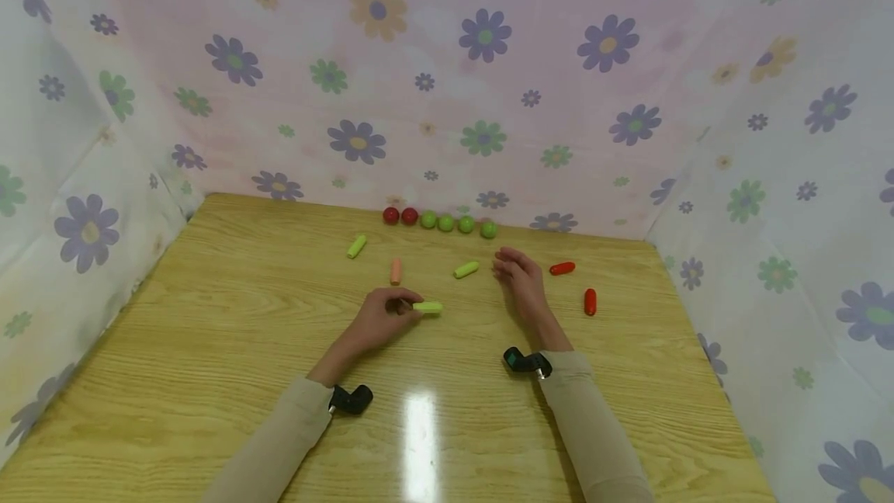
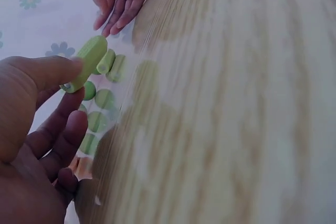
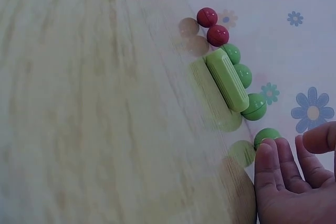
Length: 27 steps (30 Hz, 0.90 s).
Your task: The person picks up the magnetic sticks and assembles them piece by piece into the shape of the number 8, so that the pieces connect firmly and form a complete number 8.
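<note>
My left hand (image 1: 379,322) pinches a short light green ridged stick (image 1: 430,307) by one end, between thumb and fingertips. In the left wrist view the held stick (image 2: 90,62) points up and away from the thumb. My right hand (image 1: 522,286) holds nothing; its fingers are loosely bent, with the thumb apart from them. Left of it on the table lies another light green stick (image 1: 466,269). In the right wrist view, the fingertips of that hand (image 3: 294,182) overlap a green ball (image 3: 266,136); contact cannot be told.
Along the back edge stand two dark red balls (image 1: 400,216) and several green balls (image 1: 446,223) in a row. A third light green stick (image 1: 357,246) and an orange stick (image 1: 396,272) lie at left. Two red sticks (image 1: 563,268) lie at right. Flowered cloth (image 1: 419,99) surrounds the wooden table (image 1: 209,317).
</note>
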{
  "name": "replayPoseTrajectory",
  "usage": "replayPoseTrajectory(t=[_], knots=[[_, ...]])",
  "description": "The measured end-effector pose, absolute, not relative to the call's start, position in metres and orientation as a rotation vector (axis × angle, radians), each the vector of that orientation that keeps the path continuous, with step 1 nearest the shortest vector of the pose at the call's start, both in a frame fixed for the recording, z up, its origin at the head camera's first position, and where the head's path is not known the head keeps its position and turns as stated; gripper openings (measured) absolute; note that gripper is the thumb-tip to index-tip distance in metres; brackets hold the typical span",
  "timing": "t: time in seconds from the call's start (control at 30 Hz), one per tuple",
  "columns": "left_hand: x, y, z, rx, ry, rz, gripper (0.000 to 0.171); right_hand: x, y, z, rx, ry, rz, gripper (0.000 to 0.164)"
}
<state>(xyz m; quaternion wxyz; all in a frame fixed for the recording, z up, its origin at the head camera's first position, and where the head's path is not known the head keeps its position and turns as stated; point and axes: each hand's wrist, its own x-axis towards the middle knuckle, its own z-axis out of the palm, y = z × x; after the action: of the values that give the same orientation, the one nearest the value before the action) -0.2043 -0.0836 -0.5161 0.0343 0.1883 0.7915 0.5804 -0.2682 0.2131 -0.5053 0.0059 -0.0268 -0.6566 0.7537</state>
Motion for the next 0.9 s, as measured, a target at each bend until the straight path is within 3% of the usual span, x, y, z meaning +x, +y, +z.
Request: replayPoseTrajectory(t=[0.9], knots=[[-0.230, -0.068, -0.520, 0.694, 2.352, 1.882, 0.023, -0.309, 0.205, -0.504, 0.145, -2.254, 1.850, 0.039]])
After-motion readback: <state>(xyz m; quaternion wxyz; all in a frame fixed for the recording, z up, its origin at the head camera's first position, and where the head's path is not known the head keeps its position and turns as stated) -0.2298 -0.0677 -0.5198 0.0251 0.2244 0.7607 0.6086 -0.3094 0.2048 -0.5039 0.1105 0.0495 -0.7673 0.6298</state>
